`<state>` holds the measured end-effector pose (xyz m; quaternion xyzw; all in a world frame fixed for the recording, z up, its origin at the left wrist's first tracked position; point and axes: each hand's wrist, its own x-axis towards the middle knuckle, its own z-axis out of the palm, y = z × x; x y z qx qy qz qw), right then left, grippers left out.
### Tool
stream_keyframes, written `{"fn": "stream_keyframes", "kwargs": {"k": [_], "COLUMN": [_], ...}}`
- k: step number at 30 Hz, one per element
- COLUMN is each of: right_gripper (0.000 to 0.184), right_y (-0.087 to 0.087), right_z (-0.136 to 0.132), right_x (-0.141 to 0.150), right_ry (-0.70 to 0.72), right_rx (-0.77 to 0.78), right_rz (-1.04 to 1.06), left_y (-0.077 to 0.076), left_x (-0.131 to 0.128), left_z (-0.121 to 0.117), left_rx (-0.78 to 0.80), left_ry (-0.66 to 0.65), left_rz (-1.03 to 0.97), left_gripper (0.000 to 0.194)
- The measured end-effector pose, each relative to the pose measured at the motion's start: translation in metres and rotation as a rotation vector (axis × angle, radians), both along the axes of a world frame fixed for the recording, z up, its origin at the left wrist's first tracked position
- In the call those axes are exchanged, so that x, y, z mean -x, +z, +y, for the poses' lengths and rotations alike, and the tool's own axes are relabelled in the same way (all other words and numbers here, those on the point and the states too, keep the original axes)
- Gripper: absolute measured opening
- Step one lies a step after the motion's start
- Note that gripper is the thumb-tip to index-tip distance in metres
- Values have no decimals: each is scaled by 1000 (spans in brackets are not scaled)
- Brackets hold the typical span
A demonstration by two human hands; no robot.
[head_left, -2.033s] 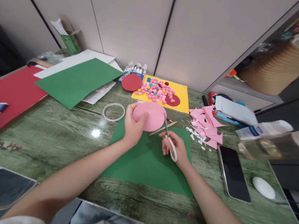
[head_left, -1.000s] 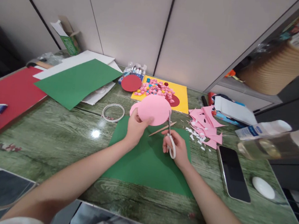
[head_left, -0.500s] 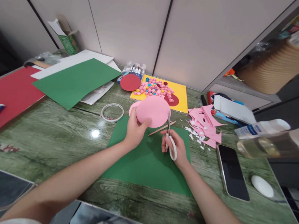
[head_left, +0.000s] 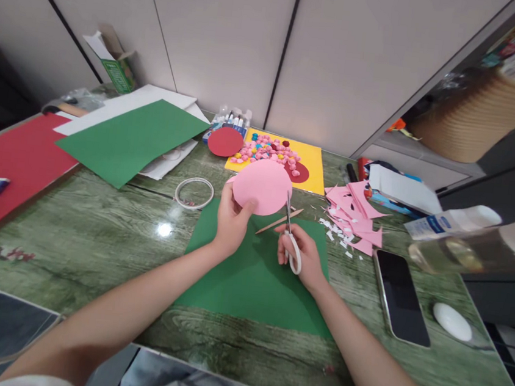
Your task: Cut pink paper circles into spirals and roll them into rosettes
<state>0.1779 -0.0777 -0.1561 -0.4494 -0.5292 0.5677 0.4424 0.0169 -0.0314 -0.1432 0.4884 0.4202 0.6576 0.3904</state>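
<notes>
My left hand (head_left: 232, 221) pinches a pink paper circle (head_left: 262, 186) at its lower left edge, thumb in front and fingers behind. White-handled scissors (head_left: 294, 253) are in my right hand (head_left: 303, 256), their blades pointing up at the circle's right edge. Below both hands lies a green paper sheet (head_left: 247, 290), with a thin pointed brown stick or strip (head_left: 277, 221) lying over its far part. Behind the circle, a yellow sheet (head_left: 316, 162) carries many small crumpled pink, blue and yellow balls (head_left: 266, 148) and a dark red circle (head_left: 299, 173).
Pink paper scraps (head_left: 352, 212) and white bits lie to the right, near a phone (head_left: 402, 297), a white mouse (head_left: 452, 321) and bottles (head_left: 457, 221). A tape roll (head_left: 193, 193) is left of the green sheet. Further left are green (head_left: 129, 136) and red sheets (head_left: 25, 162).
The pink circle in my left hand has risen slightly and turned a little. The scissors have shifted slightly left, still by its right edge.
</notes>
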Motion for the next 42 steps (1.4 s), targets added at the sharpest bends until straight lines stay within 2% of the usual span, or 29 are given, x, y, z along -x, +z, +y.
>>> {"fn": "stream_keyframes", "kwargs": {"k": [12,21,34,42], "right_gripper": [26,27,27,25], "right_y": [1,0,-1,-1], "right_z": [-2,-2,-1,-1], "right_x": [0,-1,0,0], "right_ry": [22,14,18,32], "right_rx": [7,-29,-1,16], "right_rz": [-14,-11,-18,-2], "left_y": [-1,1,-5,-4], "left_x": [1,1,1,1], "left_z": [-2,-7,-3,-3], "left_rx": [0,-19,-22,-21], "left_ry": [55,33,32,28], "left_rz": [128,175,106,77], "left_gripper": [37,34,38,35]}}
